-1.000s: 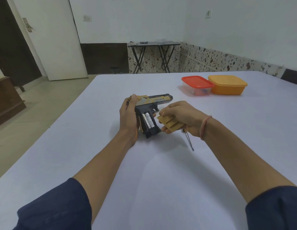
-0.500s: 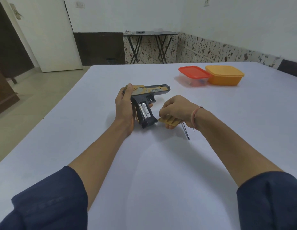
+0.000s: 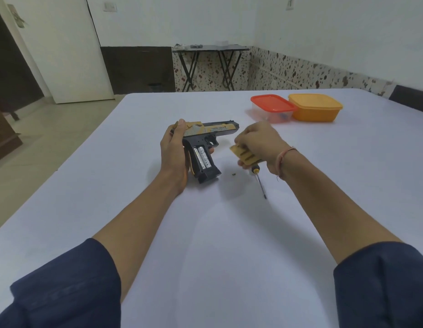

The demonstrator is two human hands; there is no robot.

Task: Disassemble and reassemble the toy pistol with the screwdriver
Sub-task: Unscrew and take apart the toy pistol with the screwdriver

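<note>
The black and tan toy pistol (image 3: 210,136) lies on its side on the white table (image 3: 229,233), barrel pointing right. Its grip is uncovered and two batteries (image 3: 202,157) show inside. My left hand (image 3: 173,150) wraps the back of the pistol and its grip. My right hand (image 3: 257,144) holds the tan grip cover (image 3: 244,155) a short way right of the pistol. The screwdriver (image 3: 259,181) lies on the table under my right wrist, tip toward me. A small dark screw (image 3: 233,174) lies between pistol and screwdriver.
A clear box with a red lid (image 3: 272,107) and an orange box (image 3: 315,107) stand at the back right of the table. The table's left edge (image 3: 63,176) drops to the floor. A folding table (image 3: 210,65) stands by the far wall.
My right hand has carried the grip cover to the right, away from the pistol grip. The screwdriver handle and a small screw now show on the table. My left hand stays on the pistol.
</note>
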